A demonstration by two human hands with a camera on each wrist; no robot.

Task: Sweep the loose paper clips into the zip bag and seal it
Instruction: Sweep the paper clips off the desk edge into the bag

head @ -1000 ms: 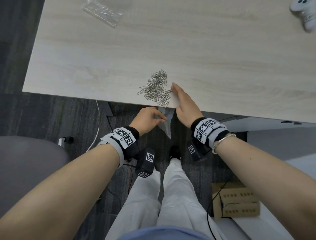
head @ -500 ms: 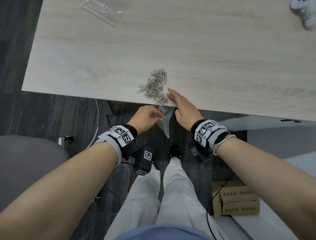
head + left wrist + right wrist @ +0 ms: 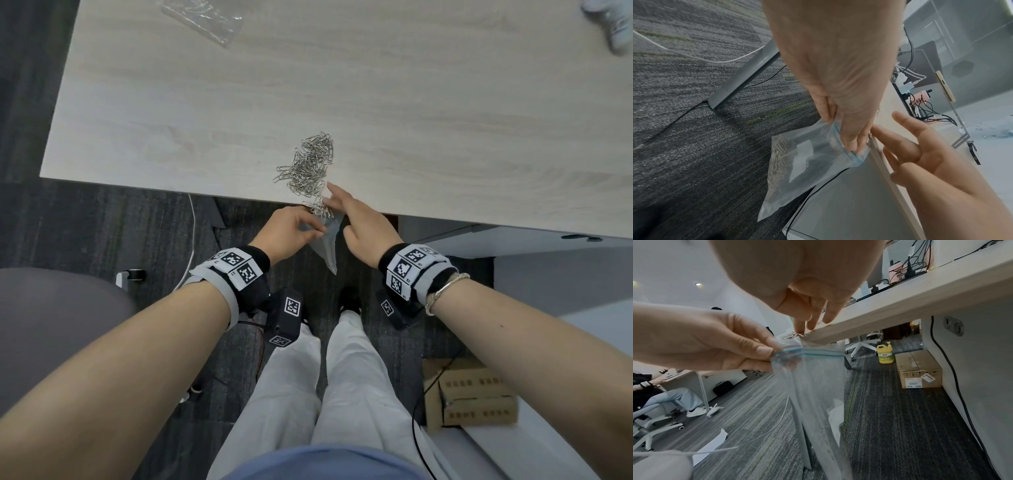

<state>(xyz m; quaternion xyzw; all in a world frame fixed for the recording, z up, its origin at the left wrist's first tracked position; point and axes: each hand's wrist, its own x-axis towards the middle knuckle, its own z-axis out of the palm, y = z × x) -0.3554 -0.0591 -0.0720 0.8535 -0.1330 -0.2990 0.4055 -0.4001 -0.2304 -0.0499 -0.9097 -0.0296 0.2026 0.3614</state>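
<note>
Hands are seen at the near edge of the surface (image 3: 445, 102). A clear zip bag (image 3: 327, 245) is pinched at its blue-striped mouth by the left hand (image 3: 287, 233) and hangs below the edge, some clips already inside. The right hand (image 3: 359, 222) is relaxed, fingers extended, fingertips touching paper clips (image 3: 310, 168) at the brink. The pile lies just beyond. Farther off lies a second clear bag (image 3: 202, 17).
</note>
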